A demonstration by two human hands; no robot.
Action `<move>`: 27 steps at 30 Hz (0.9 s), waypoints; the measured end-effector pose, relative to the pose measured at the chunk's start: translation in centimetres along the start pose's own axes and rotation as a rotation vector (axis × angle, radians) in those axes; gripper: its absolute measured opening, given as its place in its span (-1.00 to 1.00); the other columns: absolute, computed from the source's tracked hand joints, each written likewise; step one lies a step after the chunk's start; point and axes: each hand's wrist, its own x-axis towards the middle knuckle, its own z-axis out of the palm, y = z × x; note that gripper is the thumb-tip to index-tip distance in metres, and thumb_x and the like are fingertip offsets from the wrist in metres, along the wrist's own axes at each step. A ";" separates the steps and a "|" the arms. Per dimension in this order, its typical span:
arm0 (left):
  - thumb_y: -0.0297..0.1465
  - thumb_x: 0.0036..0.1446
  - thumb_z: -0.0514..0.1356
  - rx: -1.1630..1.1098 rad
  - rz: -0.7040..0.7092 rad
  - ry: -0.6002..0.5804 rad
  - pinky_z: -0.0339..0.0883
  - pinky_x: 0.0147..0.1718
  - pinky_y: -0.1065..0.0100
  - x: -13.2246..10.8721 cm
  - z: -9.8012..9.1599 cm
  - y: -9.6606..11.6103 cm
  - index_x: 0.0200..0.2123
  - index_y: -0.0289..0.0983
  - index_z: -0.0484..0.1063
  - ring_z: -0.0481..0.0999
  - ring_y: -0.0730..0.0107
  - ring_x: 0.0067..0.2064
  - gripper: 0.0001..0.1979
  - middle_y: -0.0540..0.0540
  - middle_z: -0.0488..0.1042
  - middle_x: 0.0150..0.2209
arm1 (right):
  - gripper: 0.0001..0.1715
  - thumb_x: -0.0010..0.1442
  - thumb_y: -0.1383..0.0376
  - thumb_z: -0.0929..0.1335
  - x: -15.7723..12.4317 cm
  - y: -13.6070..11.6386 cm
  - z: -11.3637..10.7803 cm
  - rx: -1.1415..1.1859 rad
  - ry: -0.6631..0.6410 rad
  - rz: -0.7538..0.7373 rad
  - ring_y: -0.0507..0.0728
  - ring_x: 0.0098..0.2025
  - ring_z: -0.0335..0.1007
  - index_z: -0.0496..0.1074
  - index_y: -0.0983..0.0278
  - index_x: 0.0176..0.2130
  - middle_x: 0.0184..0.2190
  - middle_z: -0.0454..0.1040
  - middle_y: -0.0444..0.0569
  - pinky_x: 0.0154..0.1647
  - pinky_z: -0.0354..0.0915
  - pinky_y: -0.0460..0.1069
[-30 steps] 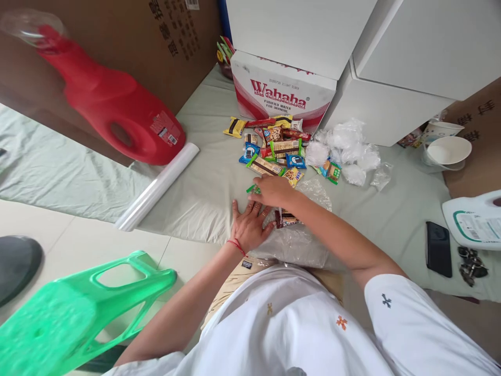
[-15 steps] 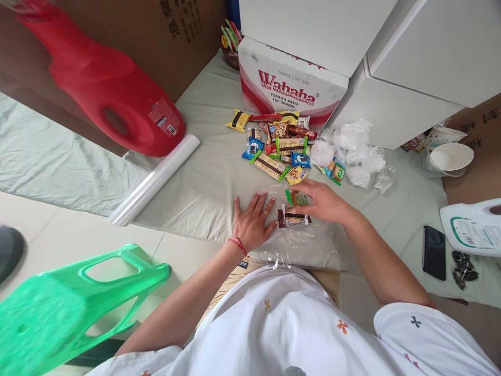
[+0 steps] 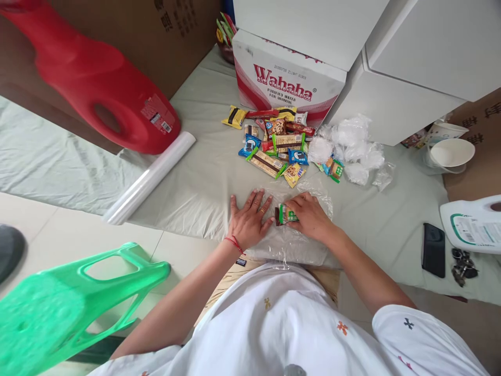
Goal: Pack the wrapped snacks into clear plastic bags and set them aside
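My left hand point(image 3: 247, 219) lies flat with spread fingers on a sheet of clear plastic wrap point(image 3: 297, 245) spread on the grey cloth in front of me. My right hand point(image 3: 309, 214) rests beside it, fingers curled over a green-wrapped snack point(image 3: 287, 214) that sits on a dark brown snack bar on the wrap. A pile of several wrapped snacks point(image 3: 277, 143) lies just beyond both hands.
A Wahaha carton point(image 3: 289, 86) and white boxes point(image 3: 391, 68) stand behind the snacks. Crumpled clear plastic point(image 3: 348, 143) lies to the right. A roll of wrap point(image 3: 151, 177), a red jug point(image 3: 97, 89), a green stool point(image 3: 78, 297), a phone point(image 3: 432, 250), keys and a paper bowl point(image 3: 450, 151) surround.
My right hand picked a green snack from near the pile, carried it back over the wrap and set it down on the brown bar. The left hand stayed flat.
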 end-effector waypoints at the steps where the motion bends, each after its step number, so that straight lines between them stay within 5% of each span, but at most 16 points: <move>1: -0.08 0.45 -0.06 0.000 -0.001 0.001 -0.48 0.35 -0.54 0.0 0.0 0.0 0.47 -0.07 0.15 0.08 -0.16 0.50 -0.40 -0.22 0.02 0.51 | -0.39 0.20 0.18 0.54 -0.1 0.0 0.3 0.009 0.010 -0.020 0.38 0.16 0.21 0.44 0.25 0.19 0.07 0.50 0.18 0.07 0.20 0.21; 8: -0.12 0.47 -0.10 0.014 -0.022 -0.023 -0.46 0.34 -0.55 0.1 -0.2 0.2 0.47 -0.08 0.13 0.08 -0.11 0.51 -0.41 -0.22 0.03 0.51 | -0.26 0.23 0.04 0.51 -0.1 0.9 0.2 0.190 0.123 -0.129 0.36 0.20 0.22 0.36 0.23 0.28 0.20 0.45 0.14 0.21 0.19 0.24; 12: -0.12 0.47 -0.10 0.018 -0.027 -0.011 -0.43 0.34 -0.55 0.1 -0.2 0.2 0.48 -0.10 0.12 0.09 -0.12 0.50 -0.41 -0.24 0.01 0.51 | -0.39 0.39 0.08 0.35 2.6 2.7 -1.7 0.206 0.280 -0.087 0.34 0.21 0.20 0.34 0.28 0.31 0.22 0.44 0.16 0.25 0.16 0.22; 17: -0.14 0.46 -0.06 0.001 -0.024 0.014 -0.40 0.34 -0.55 0.0 0.0 0.1 0.48 -0.08 0.11 0.12 -0.14 0.49 -0.41 -0.26 0.04 0.51 | -0.37 0.33 0.18 0.39 7.6 3.6 -2.4 0.062 0.093 -0.123 0.36 0.19 0.19 0.35 0.34 0.30 0.06 0.53 0.19 0.17 0.12 0.18; 20: -0.15 0.46 -0.06 -0.008 -0.029 0.023 -0.37 0.34 -0.55 0.0 0.1 0.0 0.49 -0.10 0.10 0.15 -0.15 0.48 -0.41 -0.27 0.04 0.51 | -0.60 0.26 0.24 0.44 9.2 3.5 -2.4 0.051 -0.004 -0.142 0.30 0.06 0.27 0.53 0.32 0.07 -0.16 0.58 0.10 0.08 0.11 0.11; 23: -0.16 0.46 -0.05 -0.015 -0.034 0.033 -0.34 0.36 -0.51 -0.2 0.1 -0.1 0.49 -0.11 0.10 0.17 -0.14 0.47 -0.41 -0.29 -0.01 0.52 | -0.84 0.27 0.29 0.43 9.2 3.5 -3.0 0.147 -0.017 -0.144 0.22 -0.07 0.34 0.58 0.32 -0.16 -0.33 0.53 0.01 -0.05 0.14 0.01; 27: -0.14 0.42 0.04 -0.030 -0.043 0.117 -0.22 0.40 -0.37 -0.7 0.4 -0.5 0.47 -0.20 0.13 0.14 -0.14 0.48 -0.37 -0.39 -0.03 0.52 | -0.85 0.31 0.27 0.39 7.3 3.4 -3.7 0.288 0.030 -0.216 0.12 -0.23 0.37 0.55 0.31 -0.20 -0.34 0.49 -0.07 -0.19 0.15 -0.05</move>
